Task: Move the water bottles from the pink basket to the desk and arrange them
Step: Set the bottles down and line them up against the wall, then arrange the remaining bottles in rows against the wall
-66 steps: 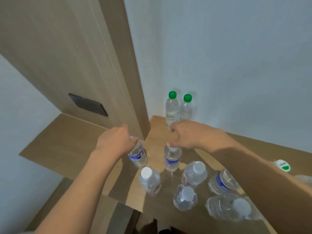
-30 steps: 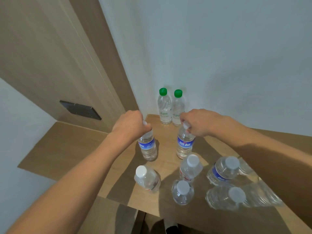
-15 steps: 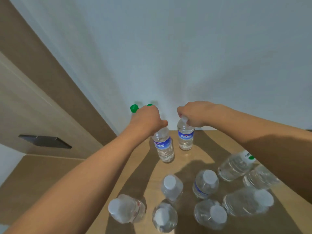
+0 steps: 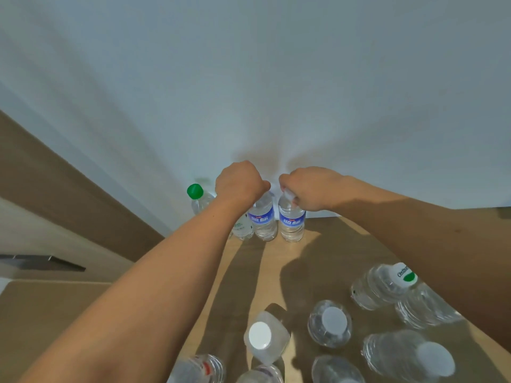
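White wall [image 4: 276, 78] backs the desk [image 4: 326, 250], where left hand [image 4: 239, 181] and right hand [image 4: 309, 189] each pinch a blue-label bottle's cap, left bottle [image 4: 262, 221] and right bottle [image 4: 291, 223] upright beside the green-capped bottle [image 4: 197, 199]; arranging is underway, next likely letting go, then fetching the loose bottles [image 4: 329, 323] nearby

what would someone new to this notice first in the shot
Two bare arms reach across the frame, the left hand and right hand each gripping the top of a blue-labelled bottle at the back of the wooden desk, against the white wall. Left of them stands a green-capped bottle. Nearer the camera, a loose cluster of white-capped bottles crowds the desk's front.
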Available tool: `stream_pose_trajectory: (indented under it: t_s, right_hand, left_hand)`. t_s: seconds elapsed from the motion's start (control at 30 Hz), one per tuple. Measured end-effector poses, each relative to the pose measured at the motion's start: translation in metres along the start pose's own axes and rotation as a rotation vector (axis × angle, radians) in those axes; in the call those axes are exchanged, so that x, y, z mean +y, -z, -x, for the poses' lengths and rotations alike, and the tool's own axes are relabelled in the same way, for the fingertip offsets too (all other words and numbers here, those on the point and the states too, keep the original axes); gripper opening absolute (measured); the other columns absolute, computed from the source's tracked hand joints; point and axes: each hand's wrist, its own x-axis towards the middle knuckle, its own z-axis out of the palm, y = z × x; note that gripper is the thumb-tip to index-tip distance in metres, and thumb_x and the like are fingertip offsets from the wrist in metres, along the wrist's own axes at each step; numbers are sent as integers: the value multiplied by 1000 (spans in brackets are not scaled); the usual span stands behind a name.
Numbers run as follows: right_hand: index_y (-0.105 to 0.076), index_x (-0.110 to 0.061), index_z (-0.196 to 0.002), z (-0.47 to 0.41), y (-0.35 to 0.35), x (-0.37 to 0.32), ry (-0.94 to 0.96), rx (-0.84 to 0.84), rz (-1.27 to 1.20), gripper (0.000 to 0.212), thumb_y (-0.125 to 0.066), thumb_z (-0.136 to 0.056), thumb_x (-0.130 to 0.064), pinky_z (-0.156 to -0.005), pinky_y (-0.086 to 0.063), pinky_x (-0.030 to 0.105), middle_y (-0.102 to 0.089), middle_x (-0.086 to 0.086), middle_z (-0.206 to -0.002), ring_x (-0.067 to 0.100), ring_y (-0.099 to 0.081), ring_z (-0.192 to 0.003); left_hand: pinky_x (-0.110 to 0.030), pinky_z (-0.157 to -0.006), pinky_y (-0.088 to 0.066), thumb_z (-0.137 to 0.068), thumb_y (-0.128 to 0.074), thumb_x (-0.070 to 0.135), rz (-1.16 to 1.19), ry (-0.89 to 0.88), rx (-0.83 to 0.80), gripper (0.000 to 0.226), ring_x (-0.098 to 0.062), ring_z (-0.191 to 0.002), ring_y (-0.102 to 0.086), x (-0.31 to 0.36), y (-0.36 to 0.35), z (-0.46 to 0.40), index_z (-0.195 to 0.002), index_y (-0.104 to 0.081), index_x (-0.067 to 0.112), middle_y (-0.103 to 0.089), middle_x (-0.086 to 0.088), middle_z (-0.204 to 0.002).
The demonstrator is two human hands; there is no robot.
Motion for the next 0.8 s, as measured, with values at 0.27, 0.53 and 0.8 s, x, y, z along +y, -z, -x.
stream_pose_trajectory:
  t_s: [0.27, 0.53, 0.8]
  right_hand:
    - [-47, -14, -107, -14, 1, -4, 38, 42, -42, 23, -59, -89, -18, -67, -43, 35, -49, 4, -93, 28, -54, -85]
    - [-48, -12, -113, -21, -2, -4, -6, 58, -66, 25, -58, -90, -12, -69, -41, 33, -56, 8, -107, 27, -53, -89]
    - [-46, -13, -126, -15, -9, -9, -64, 94, -99, 35, -57, -93, -14, -71, -42, 34, -54, 11, -112, 32, -57, -99]
  left_hand:
    - [-28, -67, -52, -83, -58, 35, 39, 79, -14, 22, -23, -79, -69, -4, -10, -11, -86, -67, 14, -71, -5, -78]
    - [-28, -65, -51, -84, -57, 35, 155, 142, -51, 23, -24, -75, -70, -9, -15, -11, -76, -58, 14, -72, -7, -73]
    - [-32, -74, -55, -93, -48, 48, 185, 115, -35, 43, -27, -72, -68, -13, -14, 3, -72, -53, 11, -71, -11, -72]
